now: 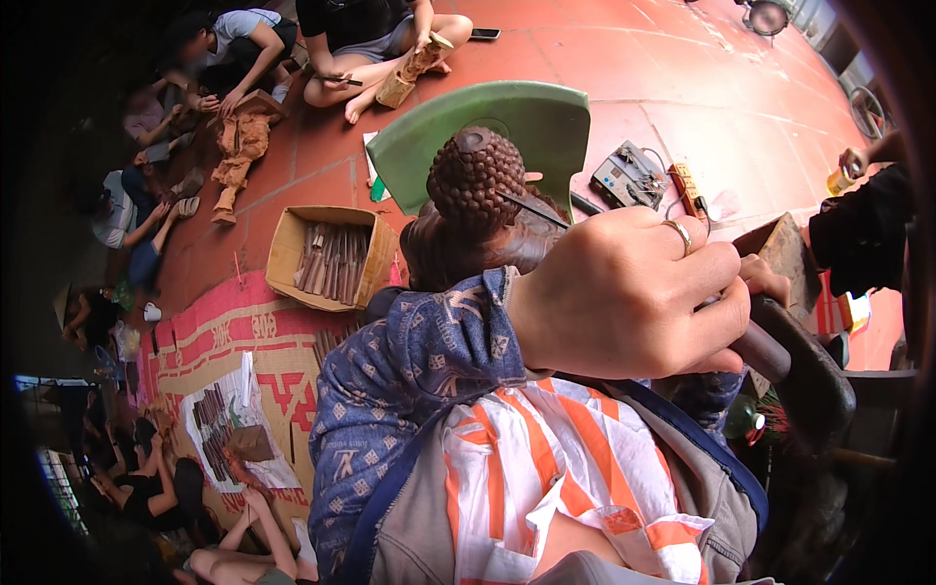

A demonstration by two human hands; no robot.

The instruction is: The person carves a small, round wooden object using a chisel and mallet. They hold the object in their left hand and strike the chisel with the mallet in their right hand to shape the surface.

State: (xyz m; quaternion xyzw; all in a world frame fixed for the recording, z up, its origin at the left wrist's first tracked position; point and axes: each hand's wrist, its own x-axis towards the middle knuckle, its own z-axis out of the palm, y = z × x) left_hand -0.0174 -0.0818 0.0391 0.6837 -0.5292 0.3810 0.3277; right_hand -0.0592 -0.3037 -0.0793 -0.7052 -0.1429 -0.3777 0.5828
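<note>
Head view: left hand point(624, 292) is a fist, fingers together and clamped on the chisel point(538, 211), which sits right of the carved statue point(475, 190). Chisel's long axis runs slantwise, thin metal end pointing up-left onto the right side of the statue's curl-covered head, other end down-right, away from the statue; middle stretch hidden in the fist. A brown-grey rounded butt point(765, 353) pokes out past the knuckles, roughly in line with the blade. Beside it, farther right of the statue, a dark mallet point(824, 390); whether butt and mallet touch, cannot tell. Right hand point(766, 278) is mostly blocked by the left one, fingers curled just above the mallet; grip itself hidden, so cannot tell what they close on. Statue is dark brown, seen from above, topknot toward the camera, shoulders below the head. Green plastic chair point(531, 112) directly behind the statue. Left of the statue: cardboard box point(381, 261) of upright-packed tools point(331, 265); farther down-left, a row of tools point(213, 429) on white paper. Right of the statue, past the chair: grey control unit point(624, 177), orange power strip point(686, 190). Up-left of the statue, a seated person holds a pale carving point(409, 76).
</note>
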